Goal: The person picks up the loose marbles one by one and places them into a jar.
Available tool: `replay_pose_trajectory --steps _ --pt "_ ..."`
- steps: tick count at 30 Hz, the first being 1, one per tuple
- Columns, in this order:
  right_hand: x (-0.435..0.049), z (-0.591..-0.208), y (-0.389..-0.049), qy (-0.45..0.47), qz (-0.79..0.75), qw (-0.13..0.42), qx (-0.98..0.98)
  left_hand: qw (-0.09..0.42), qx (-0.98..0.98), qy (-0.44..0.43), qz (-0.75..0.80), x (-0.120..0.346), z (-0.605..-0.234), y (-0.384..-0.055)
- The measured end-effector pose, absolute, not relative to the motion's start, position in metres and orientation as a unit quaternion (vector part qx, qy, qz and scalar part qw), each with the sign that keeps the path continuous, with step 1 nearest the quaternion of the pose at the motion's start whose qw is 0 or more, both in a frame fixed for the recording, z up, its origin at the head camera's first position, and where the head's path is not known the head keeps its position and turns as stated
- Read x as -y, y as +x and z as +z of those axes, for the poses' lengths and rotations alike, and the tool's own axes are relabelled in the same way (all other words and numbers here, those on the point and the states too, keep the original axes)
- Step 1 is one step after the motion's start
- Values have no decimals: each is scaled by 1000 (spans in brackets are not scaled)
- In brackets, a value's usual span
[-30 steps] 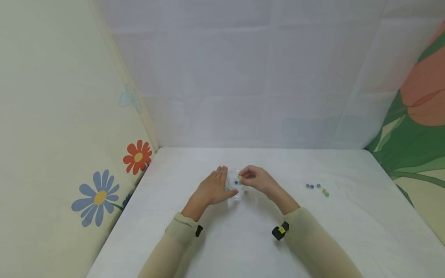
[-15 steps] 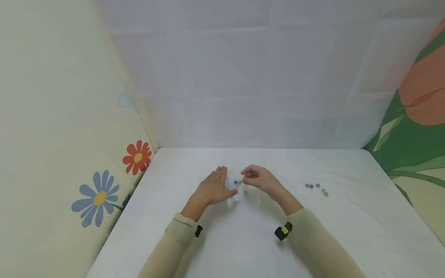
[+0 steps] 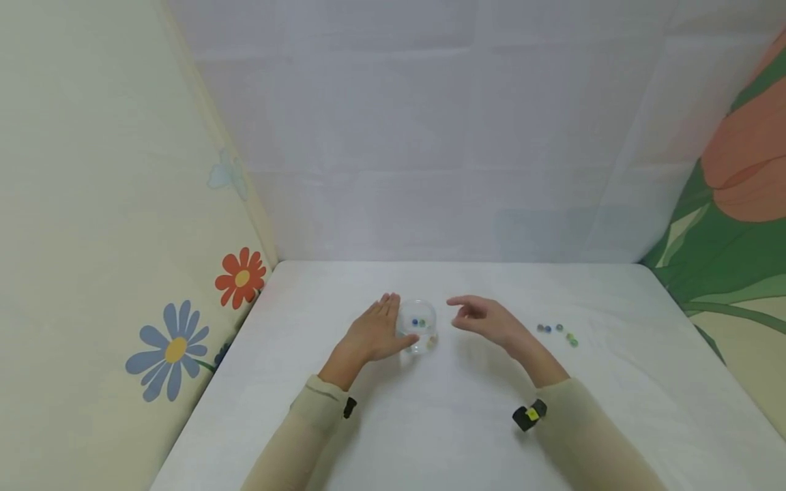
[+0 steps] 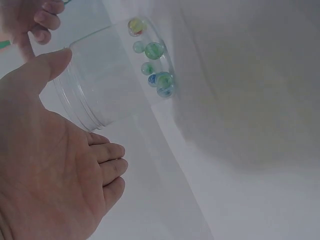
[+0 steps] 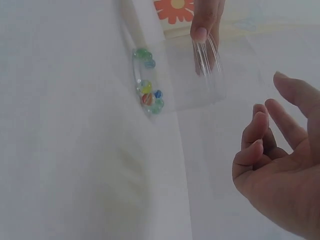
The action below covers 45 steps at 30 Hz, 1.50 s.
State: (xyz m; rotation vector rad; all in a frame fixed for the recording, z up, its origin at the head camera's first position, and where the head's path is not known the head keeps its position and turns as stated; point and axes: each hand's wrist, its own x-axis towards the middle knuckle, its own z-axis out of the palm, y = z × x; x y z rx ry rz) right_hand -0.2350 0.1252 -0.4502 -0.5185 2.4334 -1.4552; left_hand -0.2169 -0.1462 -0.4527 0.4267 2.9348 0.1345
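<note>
A clear jar stands upright on the white table, with several glass marbles at its bottom. My left hand rests against the jar's left side, fingers straight and thumb across the near side at the rim. In the right wrist view, the marbles show green, yellow, red and blue through the wall. Off to the jar's right, my right hand holds nothing; its thumb and index finger are apart, the other fingers loosely bent. Loose marbles lie farther right on the table.
The white table meets a white cloth backdrop along its far edge. A flower-patterned wall borders the left side, and a tulip-patterned panel the right.
My right hand let go of a greenish marble over the jar, where it now lies beside a blue one. That hand then moved right, thumb and index finger spreading. My left hand stayed put.
</note>
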Motion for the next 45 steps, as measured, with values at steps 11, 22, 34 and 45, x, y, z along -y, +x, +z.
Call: replay_pose_trajectory --steps 11,22,34,45 --pt "-152 -460 -231 -155 -493 111 -849 82 -983 157 44 148 -455 -218" --pt "-191 -463 -223 -160 -458 95 -869 84 -983 156 44 148 -457 -219" --pt "-228 -466 -218 -117 -428 100 -891 83 -984 153 48 149 -457 -218" --pt "-265 -477 -216 -110 -419 68 -899 80 -983 159 53 149 -456 -218"
